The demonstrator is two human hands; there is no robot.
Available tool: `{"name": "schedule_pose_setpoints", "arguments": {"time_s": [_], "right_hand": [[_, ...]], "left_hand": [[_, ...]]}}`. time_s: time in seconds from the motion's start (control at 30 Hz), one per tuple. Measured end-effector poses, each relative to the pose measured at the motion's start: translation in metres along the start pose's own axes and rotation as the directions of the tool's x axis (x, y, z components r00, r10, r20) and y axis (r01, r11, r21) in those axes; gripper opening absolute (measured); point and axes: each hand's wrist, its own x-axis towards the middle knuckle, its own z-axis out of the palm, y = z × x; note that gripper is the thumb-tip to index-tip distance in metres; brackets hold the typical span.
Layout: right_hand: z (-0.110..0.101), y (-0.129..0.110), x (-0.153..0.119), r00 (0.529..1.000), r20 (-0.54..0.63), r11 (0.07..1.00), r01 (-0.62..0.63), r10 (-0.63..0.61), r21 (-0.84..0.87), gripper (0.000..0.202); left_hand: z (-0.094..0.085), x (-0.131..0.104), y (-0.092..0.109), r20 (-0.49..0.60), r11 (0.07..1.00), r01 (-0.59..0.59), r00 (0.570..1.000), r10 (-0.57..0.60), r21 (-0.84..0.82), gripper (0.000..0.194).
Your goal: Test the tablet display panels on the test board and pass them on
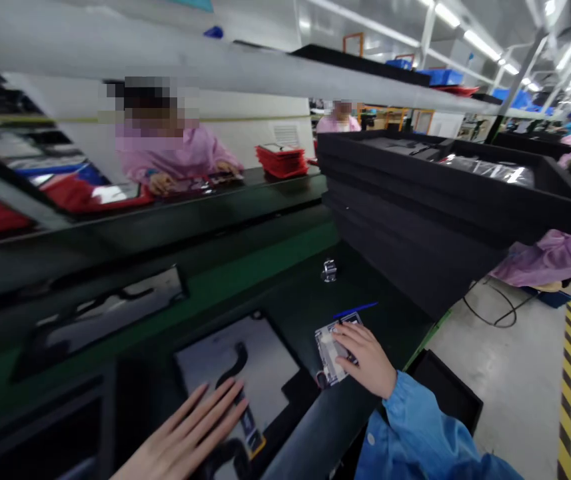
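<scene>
My left hand (198,427) is spread, fingers stretched over a flat grey panel (270,373) with a black frame and dark flex cables. Whether the fingers press on the panel or hover just above it, I cannot tell. My right hand (362,357) lies with extended fingers on a small pale rectangular part (328,350) with dark markings along its edges, right of the panel. A thin blue stick (355,310) lies just beyond that part. Farther back on the dark bench stands a small shiny metallic object (329,270), its kind unclear.
Tall stacked black trays (405,213) rise at the right, holding clear plastic-wrapped items. Another grey panel (115,310) lies at the left, near a black tray (40,433). Across the bench a person in pink (175,157) handles parts beside stacked red trays (281,161).
</scene>
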Motion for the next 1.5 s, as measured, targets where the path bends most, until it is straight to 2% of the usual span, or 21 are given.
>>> {"name": "schedule_pose_setpoints", "arguments": {"time_s": [0.07,0.13,0.2,0.27,0.4,0.53,0.67,0.8,0.87,0.9,0.93,1.0,1.03,1.1,1.13,1.2,1.3,1.37,1.43,1.5], "right_hand": [[-0.007,0.000,-0.003,1.000,0.001,1.000,0.014,-0.014,-0.019,0.045],[-0.015,-0.001,-0.004,1.000,-0.005,0.999,0.029,-0.029,-0.030,0.043],[-0.020,0.000,-0.002,0.999,-0.017,0.999,0.040,-0.040,-0.030,0.043],[-0.022,0.002,0.003,0.998,-0.024,0.998,0.058,-0.059,-0.022,0.044],[-0.026,0.003,0.007,0.996,-0.025,0.995,0.089,-0.090,-0.038,0.044],[-0.031,-0.001,0.006,0.996,0.000,0.994,0.088,-0.088,-0.069,0.046],[-0.033,-0.004,0.007,0.998,0.040,0.994,0.050,-0.046,-0.093,0.048],[-0.033,-0.004,0.008,0.998,0.050,0.995,0.044,-0.039,-0.095,0.049],[-0.033,-0.004,0.007,0.998,0.044,0.996,0.044,-0.041,-0.082,0.048],[-0.033,-0.004,0.007,0.998,0.042,0.996,0.044,-0.041,-0.075,0.048],[-0.033,-0.005,0.008,0.998,0.043,0.997,0.044,-0.041,-0.067,0.048],[-0.031,-0.006,0.010,0.998,0.044,0.998,0.050,-0.048,-0.048,0.047],[-0.030,-0.007,0.011,0.997,0.044,0.998,0.058,-0.056,-0.036,0.046],[-0.028,-0.009,0.014,0.996,0.036,0.997,0.081,-0.081,-0.008,0.045],[-0.027,-0.009,0.015,0.995,0.036,0.996,0.092,-0.092,0.003,0.044],[-0.025,-0.010,0.016,0.994,0.035,0.994,0.104,-0.104,0.014,0.044],[-0.023,-0.009,0.015,0.994,0.024,0.994,0.109,-0.109,0.005,0.043],[-0.021,-0.009,0.014,0.993,0.011,0.993,0.115,-0.115,0.000,0.042],[-0.020,-0.008,0.013,0.993,0.000,0.993,0.120,-0.120,0.000,0.042],[-0.019,-0.008,0.012,0.993,-0.004,0.993,0.118,-0.118,0.003,0.042]], "left_hand": [[-0.017,0.018,0.007,0.041,0.996,0.026,0.999,-0.023,-0.082,0.048],[-0.030,0.031,0.015,0.167,0.983,0.099,0.983,-0.073,-0.154,0.059],[-0.036,0.039,0.023,0.308,0.954,0.205,0.942,-0.132,-0.219,0.068],[-0.039,0.046,0.031,0.357,0.920,0.310,0.909,-0.213,-0.241,0.074],[-0.046,0.063,0.044,0.361,0.867,0.478,0.840,-0.405,-0.138,0.083],[-0.048,0.068,0.038,0.322,0.823,0.556,0.805,-0.498,-0.118,0.080],[-0.036,0.060,0.021,0.300,0.754,0.637,0.759,-0.578,-0.160,0.066],[-0.028,0.066,0.009,0.316,0.656,0.701,0.713,-0.626,-0.281,0.038],[-0.030,0.075,0.006,0.366,0.541,0.759,0.650,-0.666,-0.363,0.025],[-0.033,0.080,0.006,0.403,0.449,0.786,0.608,-0.684,-0.425,0.020],[-0.036,0.085,0.006,0.451,0.330,0.797,0.570,-0.686,-0.506,0.016],[-0.044,0.093,0.007,0.571,0.018,0.749,0.521,-0.635,-0.663,0.016],[-0.048,0.097,0.008,0.622,-0.144,0.690,0.517,-0.588,-0.710,0.018],[-0.055,0.102,0.012,0.686,-0.419,0.545,0.540,-0.488,-0.726,0.019],[-0.058,0.104,0.014,0.703,-0.523,0.477,0.562,-0.436,-0.706,0.021],[-0.061,0.105,0.017,0.712,-0.661,0.387,0.618,-0.332,-0.643,0.032],[-0.062,0.103,0.019,0.678,-0.749,0.329,0.704,-0.212,-0.575,0.053],[-0.061,0.103,0.018,0.638,-0.753,0.314,0.749,-0.178,-0.579,0.054],[-0.059,0.105,0.018,0.621,-0.731,0.340,0.771,-0.144,-0.592,0.047],[-0.057,0.110,0.019,0.637,-0.703,0.386,0.761,-0.123,-0.597,0.033]]}}
